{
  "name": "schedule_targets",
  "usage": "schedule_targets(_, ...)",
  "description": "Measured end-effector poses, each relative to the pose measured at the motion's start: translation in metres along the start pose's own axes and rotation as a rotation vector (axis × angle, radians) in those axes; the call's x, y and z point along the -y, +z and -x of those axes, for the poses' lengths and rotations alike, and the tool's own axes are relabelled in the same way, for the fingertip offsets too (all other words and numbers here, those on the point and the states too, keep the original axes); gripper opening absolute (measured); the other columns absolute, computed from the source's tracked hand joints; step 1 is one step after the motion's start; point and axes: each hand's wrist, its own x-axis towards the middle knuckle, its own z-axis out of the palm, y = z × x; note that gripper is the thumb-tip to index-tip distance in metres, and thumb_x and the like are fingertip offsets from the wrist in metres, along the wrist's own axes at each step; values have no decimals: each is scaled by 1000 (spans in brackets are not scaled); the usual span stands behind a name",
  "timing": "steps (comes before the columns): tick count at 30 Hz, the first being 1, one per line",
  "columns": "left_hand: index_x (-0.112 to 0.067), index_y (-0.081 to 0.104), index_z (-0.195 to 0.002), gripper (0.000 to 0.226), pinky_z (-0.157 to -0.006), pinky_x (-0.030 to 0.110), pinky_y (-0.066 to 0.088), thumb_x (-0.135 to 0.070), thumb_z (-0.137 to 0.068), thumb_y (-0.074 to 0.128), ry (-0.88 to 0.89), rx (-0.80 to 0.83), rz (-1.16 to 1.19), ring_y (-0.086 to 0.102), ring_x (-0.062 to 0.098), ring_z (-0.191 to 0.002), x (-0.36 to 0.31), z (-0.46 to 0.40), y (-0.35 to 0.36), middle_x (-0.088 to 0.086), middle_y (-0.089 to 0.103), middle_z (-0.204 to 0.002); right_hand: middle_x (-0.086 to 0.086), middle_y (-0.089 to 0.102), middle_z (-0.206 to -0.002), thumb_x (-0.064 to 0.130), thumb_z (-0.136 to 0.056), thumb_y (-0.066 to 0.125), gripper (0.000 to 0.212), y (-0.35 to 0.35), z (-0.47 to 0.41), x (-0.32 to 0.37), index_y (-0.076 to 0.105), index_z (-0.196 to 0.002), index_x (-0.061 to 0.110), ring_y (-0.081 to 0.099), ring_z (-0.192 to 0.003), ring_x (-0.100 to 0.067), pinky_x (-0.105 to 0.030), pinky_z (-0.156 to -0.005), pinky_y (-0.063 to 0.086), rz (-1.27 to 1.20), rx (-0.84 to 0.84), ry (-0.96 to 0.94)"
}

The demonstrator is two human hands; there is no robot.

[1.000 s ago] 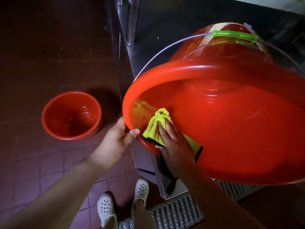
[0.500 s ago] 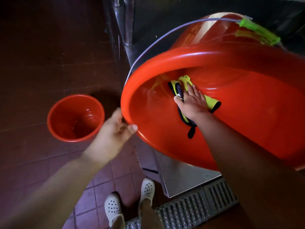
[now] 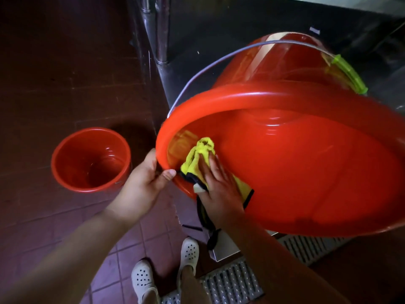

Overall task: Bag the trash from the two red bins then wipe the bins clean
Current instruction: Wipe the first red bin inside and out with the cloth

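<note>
A large red bin (image 3: 295, 163) lies tipped on its side on a steel surface, its mouth turned toward me. Its wire handle with a green grip (image 3: 348, 75) arches over its top. My left hand (image 3: 142, 185) grips the bin's near rim, thumb over the edge. My right hand (image 3: 219, 183) presses a yellow cloth with black trim (image 3: 197, 159) flat against the inner wall close to that rim. A smaller red bin (image 3: 91, 160) stands upright and empty on the tiled floor at the left.
A steel cabinet with round legs (image 3: 162, 40) rises behind the big bin. A metal drain grate (image 3: 232, 281) runs along the floor by my white perforated shoes (image 3: 142, 279). Red-brown floor tiles (image 3: 54, 73) surround the small bin.
My right hand has drawn the cloth from deep inside the bin back to the inner wall near the rim. The bin's handle has swung down to the right. My left hand keeps its grip.
</note>
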Motion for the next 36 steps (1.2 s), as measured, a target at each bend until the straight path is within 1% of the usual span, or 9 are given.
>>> schedule_targets(5,-35,48,-100,17,-74,27,51,-30,-86,56,44,35,-129,62,13,-82,-21,-3,-17,-1,62,-89,4,10,-159,42,-97,39,60,-19,-66,-62,16,-150,27,6,-146,-16,-36,-117,13,129,10,183)
schedule_targets(10,-33,44,-92,16,-59,8,42,-36,-86,59,185,-19,-211,54,-3,-63,-47,-14,-22,-18,59,-78,5,-1,-159,47,-99,26,59,-44,-108,-116,6,-151,26,-2,-146,-15,-31,-118,1,303,130,283)
schedule_targets(13,-31,46,-93,18,-61,18,47,-37,-85,60,164,-28,-157,53,0,-66,-42,-13,-15,-13,58,-80,5,-5,-159,47,-99,26,60,-41,-110,-112,4,-151,26,-5,-146,-15,-31,-117,-2,284,135,295)
schedule_targets(16,-42,42,-104,36,-82,35,51,-19,-87,64,45,5,-148,59,10,-92,-21,0,-1,-2,60,-99,0,3,-160,46,-98,33,61,-36,-106,-86,12,-151,25,0,-146,-19,-32,-118,0,226,104,350)
schedule_targets(19,-41,34,-115,46,-87,27,48,-13,-89,60,6,-7,-145,58,1,-98,-7,7,3,-6,59,-106,-7,8,-159,42,-97,39,59,-21,-82,-44,22,-149,20,3,-146,-22,-32,-117,2,170,29,309)
schedule_targets(24,-33,32,-110,39,-76,1,38,-15,-90,59,-16,-102,-153,52,-21,-91,-5,5,-3,-16,56,-101,-10,10,-158,33,-89,45,65,9,2,24,24,-148,17,2,-146,-26,-33,-118,1,-9,-27,39)
schedule_targets(27,-28,34,-112,32,-75,2,40,-19,-91,57,-46,-108,-156,54,-16,-90,-13,9,-3,-16,56,-99,-1,8,-159,23,-84,51,79,10,22,21,10,-150,29,-1,-145,-17,-30,-115,4,56,11,-11)
schedule_targets(31,-18,32,-111,29,-65,3,39,-18,-92,54,-46,-215,-257,55,-7,-79,-32,9,-1,-16,55,-88,8,12,-158,27,-88,56,76,-20,5,-22,12,-148,38,7,-146,-15,-31,-116,16,127,94,106)
schedule_targets(36,-16,36,-115,29,-67,27,43,-24,-93,53,-43,-227,-332,60,16,-73,-70,18,-1,-2,60,-83,10,16,-157,36,-95,47,61,-78,-26,-62,17,-147,41,15,-144,-14,-32,-112,17,447,288,357)
